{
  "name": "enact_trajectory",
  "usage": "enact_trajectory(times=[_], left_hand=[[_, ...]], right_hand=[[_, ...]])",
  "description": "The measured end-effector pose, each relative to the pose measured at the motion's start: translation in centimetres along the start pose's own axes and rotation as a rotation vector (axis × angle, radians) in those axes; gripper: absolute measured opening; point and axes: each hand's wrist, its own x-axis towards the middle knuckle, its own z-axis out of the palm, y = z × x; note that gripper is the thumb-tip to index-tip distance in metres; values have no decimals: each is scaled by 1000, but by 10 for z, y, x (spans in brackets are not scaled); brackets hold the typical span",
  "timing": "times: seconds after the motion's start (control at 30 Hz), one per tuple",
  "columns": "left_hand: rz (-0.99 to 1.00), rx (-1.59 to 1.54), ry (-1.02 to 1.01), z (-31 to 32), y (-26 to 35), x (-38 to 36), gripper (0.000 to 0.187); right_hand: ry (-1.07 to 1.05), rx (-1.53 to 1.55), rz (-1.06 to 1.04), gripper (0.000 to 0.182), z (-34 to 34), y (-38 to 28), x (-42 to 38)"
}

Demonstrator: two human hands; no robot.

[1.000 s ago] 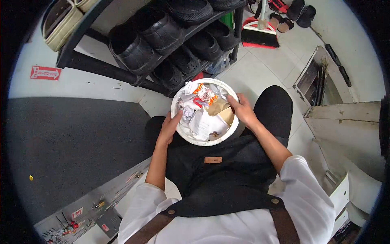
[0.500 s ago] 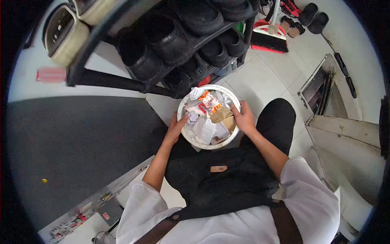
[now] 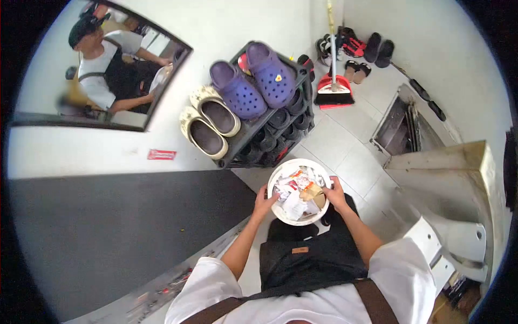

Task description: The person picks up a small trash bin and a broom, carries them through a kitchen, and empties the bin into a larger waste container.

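I hold a round white bin (image 3: 300, 161) in front of my apron, with both hands on opposite sides of its rim. My left hand (image 3: 263, 204) grips the left side, its thumb over the edge. My right hand (image 3: 336, 194) clasps the right side in the same way, near a piece of brown paper (image 3: 311, 191). Crumpled white paper (image 3: 294, 206) and an orange-and-white wrapper (image 3: 300, 177) fill the bin to near the top. The fingers under the rim are mostly hidden.
Ahead stands a black shoe rack (image 3: 231, 161) with purple clogs (image 3: 237, 97) on top. A broom and red dustpan (image 3: 334, 89) lean beyond it. Left are a dark grey surface (image 3: 124, 216) and a mirror (image 3: 145, 65); right, a floor opening (image 3: 396, 121) and a worn ledge (image 3: 431, 159).
My view has swung up and left, bringing the mirror and the top of the rack into sight. The bin stays in both hands and appears lower and further right in view.
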Motion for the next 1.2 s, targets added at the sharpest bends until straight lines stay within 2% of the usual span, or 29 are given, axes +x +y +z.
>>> enact_trajectory(times=[0.07, 0.13, 0.17, 0.2, 0.27, 0.3, 0.43, 0.47, 0.57, 0.67, 0.8, 0.87, 0.97, 1.13, 1.2], left_hand=[[-27, -54, -33, -6, 144, -96, 67], [-36, -63, -39, 9, 288, -198, 63], [-61, -129, -64, 26, 359, -244, 61], [-93, -193, -88, 41, 408, -283, 60], [-58, -131, -120, 69, 455, -340, 55], [-35, -129, -137, 91, 473, -361, 54], [-13, -121, -249, 218, 529, -389, 50], [-18, -105, -264, 255, 541, -397, 50], [-28, -179, -265, 399, 595, -376, 46], [-32, -159, -305, 537, 672, -354, 46], [-1, -146, -327, 686, 759, -338, 48], [5, -216, -299, 739, 798, -337, 49], [59, -198, -301, 812, 851, -307, 49], [85, -185, -258, 915, 917, -204, 44], [73, -235, -257, 976, 942, -147, 44]], right_hand=[[-31, -10, 10, 38, -38, -124, -110], [22, -161, 24, 42, -85, -258, -231], [57, -172, -68, 44, -109, -290, -274], [78, -161, -67, 44, -134, -317, -315], [101, -215, -121, 45, -185, -354, -375], [85, -193, -67, 44, -212, -385, -408], [132, -23, -97, 43, -349, -413, -450], [142, -27, -82, 44, -390, -411, -449], [209, -118, -70, 46, -537, -469, -442], [217, -121, -81, 47, -673, -520, -411], [219, -81, -116, 46, -822, -582, -370], [250, -128, -221, 47, -872, -614, -357], [274, -120, -252, 46, -943, -671, -321], [294, -103, -279, 45, -1037, -740, -217], [304, -56, -276, 46, -1088, -765, -155]])
